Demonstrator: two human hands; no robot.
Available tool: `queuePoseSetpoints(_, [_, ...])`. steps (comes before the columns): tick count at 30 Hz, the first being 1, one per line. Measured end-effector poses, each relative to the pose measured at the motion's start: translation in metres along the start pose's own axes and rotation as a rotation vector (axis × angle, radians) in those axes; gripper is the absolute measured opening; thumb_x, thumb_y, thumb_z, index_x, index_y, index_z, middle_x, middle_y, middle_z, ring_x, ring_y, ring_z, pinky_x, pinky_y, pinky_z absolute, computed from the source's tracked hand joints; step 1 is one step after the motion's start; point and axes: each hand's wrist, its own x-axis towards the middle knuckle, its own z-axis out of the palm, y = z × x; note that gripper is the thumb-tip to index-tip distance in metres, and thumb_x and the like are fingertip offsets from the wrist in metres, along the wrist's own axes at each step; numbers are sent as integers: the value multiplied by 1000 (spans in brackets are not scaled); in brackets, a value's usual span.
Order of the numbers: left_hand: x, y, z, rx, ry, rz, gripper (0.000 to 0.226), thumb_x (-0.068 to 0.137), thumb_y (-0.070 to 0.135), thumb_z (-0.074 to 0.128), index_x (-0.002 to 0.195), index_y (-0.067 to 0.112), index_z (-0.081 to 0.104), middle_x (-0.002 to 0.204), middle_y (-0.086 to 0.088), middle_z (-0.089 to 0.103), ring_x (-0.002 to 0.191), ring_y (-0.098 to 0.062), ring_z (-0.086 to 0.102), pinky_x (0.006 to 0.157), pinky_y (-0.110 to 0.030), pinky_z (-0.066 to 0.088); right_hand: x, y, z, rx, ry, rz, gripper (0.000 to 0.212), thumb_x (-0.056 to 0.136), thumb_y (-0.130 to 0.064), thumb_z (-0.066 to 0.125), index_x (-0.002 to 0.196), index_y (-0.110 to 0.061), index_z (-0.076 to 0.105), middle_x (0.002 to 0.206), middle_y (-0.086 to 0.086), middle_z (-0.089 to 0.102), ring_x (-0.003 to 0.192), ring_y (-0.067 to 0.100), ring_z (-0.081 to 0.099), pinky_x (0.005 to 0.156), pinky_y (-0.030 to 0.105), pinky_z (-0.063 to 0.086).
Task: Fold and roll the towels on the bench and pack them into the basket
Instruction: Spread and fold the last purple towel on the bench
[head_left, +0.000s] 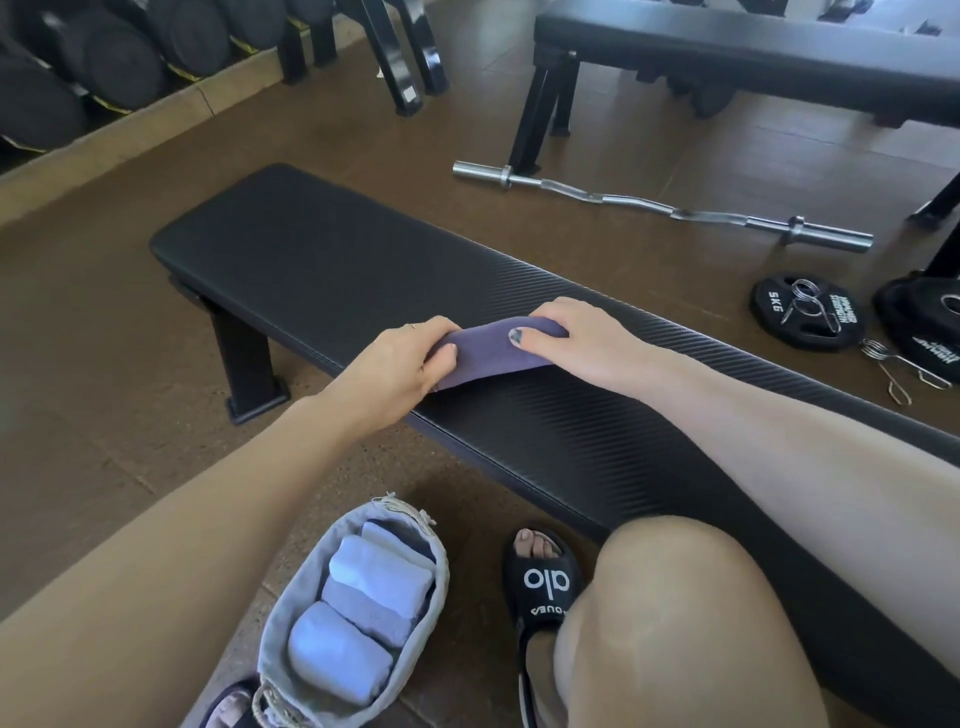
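Brown gym flooring fills the view, with a rack of dark dumbbells (104, 62) at the far left and a black padded bench (322, 260) running diagonally across the middle. On the floor at the lower left, beside the person's leg, stands a grey fabric basket (439, 577) with a drawstring rim; inside it lie rolled pale blue towels (340, 657) packed side by side along its length, several of them, the farthest partly hidden by the rim.

On the bench's near edge lies a purple towel (488, 356), folded into a narrow strip. The left hand (400, 364) grips its left end, fingers curled over the top and thumb pressed against the cloth. The right hand (576, 338) holds the right end, fingers curled over the far side and the thumb laid flat along the fabric. The towel spans the gap between both hands and touches the bench.

Below the bench, a foot in a black slide sandal (545, 582) rests just right of the basket. Farther right on the floor lie a curl bar (665, 208), a black weight plate (805, 312) and spring collars (904, 371).
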Motion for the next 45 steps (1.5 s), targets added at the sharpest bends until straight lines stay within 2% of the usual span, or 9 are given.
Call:
queuePoseSetpoints(5, [8,-4,-1,206,-96,-14,37,91,57,59,106,23,56,103,4,52,92,-17,54,78,-36,47,7,-9,-7,-54,-96,67,33,98,-49,52,96,-19,65,93,-3,66,90,15,61,79,34,45])
queuePoseSetpoints(11, [-2,4,-6,412,-90,77,27,89,38,67,96,25,45,96,7,50,92,-20,56,69,-33,41,-5,-22,-20,-100,-204,21,23,88,-44,67,96,-22,64,91,-5,66,82,11,59,70,30,43])
queuePoseSetpoints(18, [-48,5,-7,526,-107,144,33,92,41,64,111,24,43,99,0,52,85,-21,55,70,-34,48,-19,-50,-6,-204,-373,-3,30,77,-39,78,79,-21,54,78,-5,58,70,15,50,64,33,39])
queuePoseSetpoints(24, [-88,-5,-9,342,-211,73,30,95,28,63,103,31,34,100,2,45,80,-20,55,69,-33,45,-31,-82,12,-275,-527,7,35,75,-41,78,82,-17,54,78,-3,57,69,15,49,64,34,38])
queuePoseSetpoints(28, [-118,-24,-15,298,-231,56,28,91,28,66,107,27,43,99,3,46,84,-17,55,76,-38,49,-38,-110,40,-233,-603,16,34,78,-32,80,82,-15,51,78,3,58,65,15,52,54,27,41])
queuePoseSetpoints(33, [-157,-75,-26,385,-307,20,39,85,25,70,104,31,36,100,5,39,78,-25,58,72,-44,48,-40,-152,99,-274,-707,-22,36,80,-30,79,78,-16,45,76,5,54,61,19,49,50,27,38])
queuePoseSetpoints(36, [-182,-112,-15,490,-354,-24,39,86,20,66,115,29,42,108,1,43,81,-30,62,65,-35,40,-45,-163,160,-283,-705,-57,36,81,-30,77,78,-17,44,77,5,52,65,21,48,52,29,36])
queuePoseSetpoints(42, [-228,-178,54,442,-518,-48,33,88,10,56,117,23,45,110,-6,52,91,-30,61,71,-35,41,-73,-116,299,-149,-620,125,25,70,-21,76,78,-16,53,82,6,65,74,22,61,56,29,42])
queuePoseSetpoints(45, [-235,-205,94,435,-613,-39,45,87,12,55,120,33,35,112,-4,56,97,-25,59,79,-36,47,-90,-89,354,-85,-552,174,23,81,-25,70,89,-15,52,88,4,59,84,23,57,63,32,41])
